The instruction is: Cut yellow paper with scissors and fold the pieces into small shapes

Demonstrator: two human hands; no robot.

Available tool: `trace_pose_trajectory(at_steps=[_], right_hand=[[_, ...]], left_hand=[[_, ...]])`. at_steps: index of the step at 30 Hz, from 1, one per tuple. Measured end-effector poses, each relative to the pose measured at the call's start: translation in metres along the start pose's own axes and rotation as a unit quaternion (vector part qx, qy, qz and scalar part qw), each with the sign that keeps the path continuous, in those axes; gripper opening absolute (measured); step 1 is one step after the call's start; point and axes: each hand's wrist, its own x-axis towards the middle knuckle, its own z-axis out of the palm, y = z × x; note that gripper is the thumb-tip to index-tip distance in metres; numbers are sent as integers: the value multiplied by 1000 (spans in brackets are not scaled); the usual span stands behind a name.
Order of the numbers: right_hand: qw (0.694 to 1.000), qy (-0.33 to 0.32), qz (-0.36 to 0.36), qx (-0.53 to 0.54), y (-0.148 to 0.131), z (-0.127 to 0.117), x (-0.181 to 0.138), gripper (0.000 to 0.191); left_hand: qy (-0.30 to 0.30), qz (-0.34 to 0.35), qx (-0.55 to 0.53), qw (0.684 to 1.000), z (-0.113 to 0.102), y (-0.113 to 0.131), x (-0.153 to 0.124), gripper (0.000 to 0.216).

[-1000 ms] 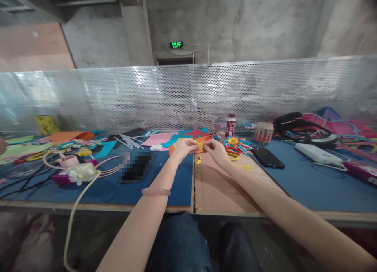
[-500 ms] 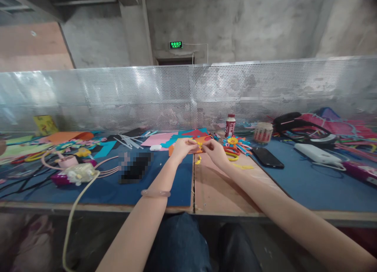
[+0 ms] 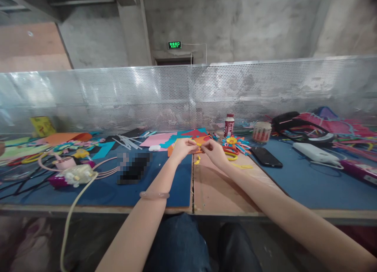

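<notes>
My left hand (image 3: 182, 147) and my right hand (image 3: 214, 150) meet above the table's middle seam, fingers pinched together on a small yellow paper piece (image 3: 199, 144) held between them. Under the hands lies an orange paper sheet (image 3: 203, 140) on pink and blue sheets. A yellow paper scrap (image 3: 197, 160) lies on the table just below the hands. A pale bangle (image 3: 154, 194) circles my left wrist.
A paper flower (image 3: 232, 141), red scissors (image 3: 230, 151), a red-capped bottle (image 3: 229, 125), a tape roll (image 3: 262, 132) and a black phone (image 3: 266, 157) sit to the right. A blurred dark object (image 3: 134, 168), cables and a white glue gun (image 3: 75, 174) lie left. Perforated metal screen (image 3: 188, 95) behind.
Both hands stay pinched on the yellow piece with only slight finger movement. The camera view shifted a little.
</notes>
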Motion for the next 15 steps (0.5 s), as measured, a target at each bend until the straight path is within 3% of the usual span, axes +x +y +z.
trace_pose_trajectory(at_steps=[15], right_hand=[[998,-47,-29,-16,2,-2,1,8]], left_hand=[[-54,2,62,997,-5,-5,2,27]])
